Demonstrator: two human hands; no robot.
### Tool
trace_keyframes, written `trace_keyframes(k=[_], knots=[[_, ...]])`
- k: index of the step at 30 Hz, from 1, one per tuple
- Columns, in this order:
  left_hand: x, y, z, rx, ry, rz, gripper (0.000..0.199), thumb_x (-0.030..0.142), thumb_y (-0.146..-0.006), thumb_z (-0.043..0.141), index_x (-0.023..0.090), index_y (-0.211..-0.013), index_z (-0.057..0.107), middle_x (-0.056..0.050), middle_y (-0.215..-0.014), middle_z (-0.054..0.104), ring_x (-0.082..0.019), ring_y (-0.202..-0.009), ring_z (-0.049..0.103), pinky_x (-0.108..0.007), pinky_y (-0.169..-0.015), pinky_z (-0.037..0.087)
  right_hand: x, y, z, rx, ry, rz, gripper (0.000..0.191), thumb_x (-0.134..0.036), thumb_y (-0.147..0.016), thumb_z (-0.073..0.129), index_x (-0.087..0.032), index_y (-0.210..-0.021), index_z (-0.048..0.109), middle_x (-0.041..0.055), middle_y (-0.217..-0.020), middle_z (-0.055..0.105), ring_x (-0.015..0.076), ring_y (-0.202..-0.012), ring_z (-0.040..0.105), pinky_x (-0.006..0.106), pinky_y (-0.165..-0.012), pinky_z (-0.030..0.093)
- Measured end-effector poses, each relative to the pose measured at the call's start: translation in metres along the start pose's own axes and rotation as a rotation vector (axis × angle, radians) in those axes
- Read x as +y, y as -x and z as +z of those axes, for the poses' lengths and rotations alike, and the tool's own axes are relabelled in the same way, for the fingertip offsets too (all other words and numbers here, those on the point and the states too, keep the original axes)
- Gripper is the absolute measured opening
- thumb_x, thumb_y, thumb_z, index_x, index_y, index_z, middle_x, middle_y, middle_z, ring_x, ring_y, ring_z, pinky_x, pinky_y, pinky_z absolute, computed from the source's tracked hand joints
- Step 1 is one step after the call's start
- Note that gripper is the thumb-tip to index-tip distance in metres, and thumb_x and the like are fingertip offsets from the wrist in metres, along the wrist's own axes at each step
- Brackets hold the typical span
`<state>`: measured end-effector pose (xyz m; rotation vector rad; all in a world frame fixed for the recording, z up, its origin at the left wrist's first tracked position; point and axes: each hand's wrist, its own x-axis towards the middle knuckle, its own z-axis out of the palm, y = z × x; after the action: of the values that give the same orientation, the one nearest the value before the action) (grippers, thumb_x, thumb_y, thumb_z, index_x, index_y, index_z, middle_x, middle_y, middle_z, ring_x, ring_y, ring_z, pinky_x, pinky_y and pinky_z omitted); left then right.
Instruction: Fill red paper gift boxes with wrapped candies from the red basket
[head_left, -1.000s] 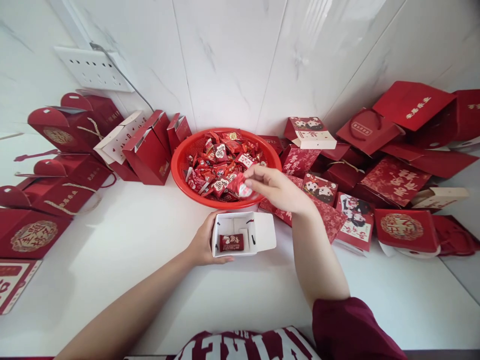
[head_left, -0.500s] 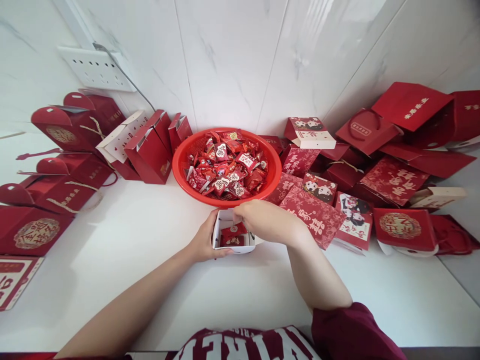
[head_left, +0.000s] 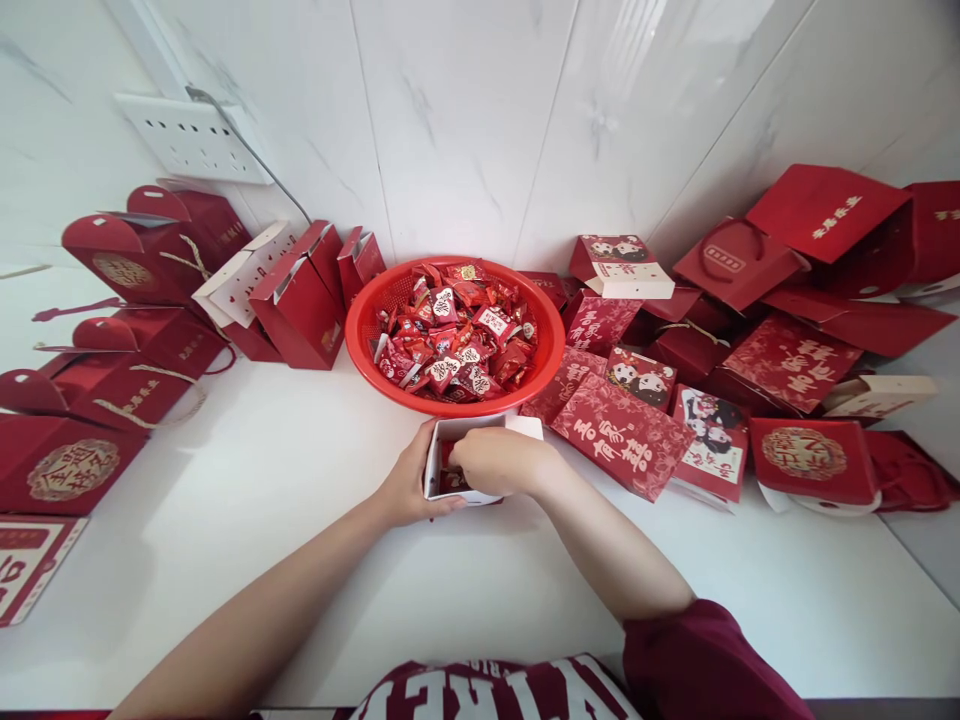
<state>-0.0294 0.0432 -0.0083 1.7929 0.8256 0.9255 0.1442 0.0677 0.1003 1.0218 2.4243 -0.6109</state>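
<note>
White inside and open at the top, the small box [head_left: 433, 474] sits in front of the red plastic basket [head_left: 455, 409], just beside its near rim; whether its base touches the tabletop [head_left: 322, 440] cannot be told. The left hand [head_left: 411, 484] is closed around the box's left end, thumb along the near wall, and has firm hold of it. The right hand [head_left: 491, 460] reaches over the right end with fingers curled and tips down inside; whether they grip anything cannot be told, as the hand covers much of the interior.

Progress is judged partial. Done: red-wrapped contents [head_left: 447, 458] show at the left of the interior, though their number is hidden. Outstanding: the white end flap [head_left: 526, 428] stands out to the right, so the box is not yet closed. The basket holds a broad heap of wrapped sweets [head_left: 450, 335], so supply appears ample.

Red cartons [head_left: 304, 310] stand along the left side, and a looser pile of printed packets [head_left: 626, 435] lies to the right. Whether any of these are filled cannot be established from this view.
</note>
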Motion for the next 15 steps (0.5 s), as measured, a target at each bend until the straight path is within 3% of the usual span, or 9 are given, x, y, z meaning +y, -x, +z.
trace_keyframes(k=[3, 7, 9, 12, 15], knots=[[0.001, 0.000, 0.001, -0.010, 0.018, -0.006, 0.091, 0.047, -0.066, 0.082, 0.019, -0.138, 0.034, -0.013, -0.124, 0.058, -0.035, -0.111, 0.060, -0.047, -0.094, 0.050, 0.008, 0.014, -0.008, 0.106, -0.093, -0.131, 0.028, -0.018, -0.095, 0.047, -0.013, -0.090, 0.074, 0.0098, -0.090, 0.074, 0.0179, -0.072, 0.066, 0.027, -0.064, 0.042], [0.002, 0.001, 0.003, -0.026, 0.062, -0.013, 0.088, 0.047, -0.068, 0.081, 0.020, -0.137, 0.033, -0.014, -0.129, 0.057, -0.036, -0.115, 0.059, -0.046, -0.094, 0.051, 0.040, 0.041, -0.021, 0.454, -0.463, -0.330, 0.033, -0.031, -0.102, 0.040, -0.017, -0.104, 0.071, 0.0044, -0.100, 0.074, 0.0153, -0.088, 0.066, 0.026, -0.080, 0.046], [0.003, 0.001, 0.003, -0.031, 0.085, -0.014, 0.090, 0.049, -0.069, 0.080, 0.020, -0.140, 0.031, -0.015, -0.133, 0.054, -0.037, -0.119, 0.057, -0.048, -0.097, 0.050, 0.062, 0.048, -0.023, 0.652, -0.541, -0.219, 0.035, -0.035, -0.103, 0.038, -0.019, -0.106, 0.069, 0.0041, -0.104, 0.073, 0.0163, -0.094, 0.066, 0.027, -0.084, 0.047], [0.004, 0.000, 0.004, -0.034, 0.107, -0.016, 0.092, 0.049, -0.069, 0.080, 0.020, -0.141, 0.030, -0.016, -0.133, 0.055, -0.037, -0.120, 0.057, -0.050, -0.098, 0.049, 0.089, 0.046, -0.020, 0.864, -0.371, 0.148, 0.038, -0.033, -0.103, 0.034, -0.017, -0.097, 0.068, 0.0086, -0.099, 0.072, 0.0205, -0.091, 0.065, 0.033, -0.083, 0.046], [0.005, 0.000, 0.003, -0.034, 0.119, -0.019, 0.092, 0.049, -0.069, 0.080, 0.020, -0.141, 0.031, -0.016, -0.130, 0.057, -0.038, -0.120, 0.057, -0.052, -0.096, 0.051, 0.102, 0.033, -0.015, 0.763, -0.105, 0.398, 0.042, -0.030, -0.103, 0.032, -0.014, -0.091, 0.069, 0.0140, -0.099, 0.072, 0.0258, -0.096, 0.065, 0.045, -0.095, 0.041]])
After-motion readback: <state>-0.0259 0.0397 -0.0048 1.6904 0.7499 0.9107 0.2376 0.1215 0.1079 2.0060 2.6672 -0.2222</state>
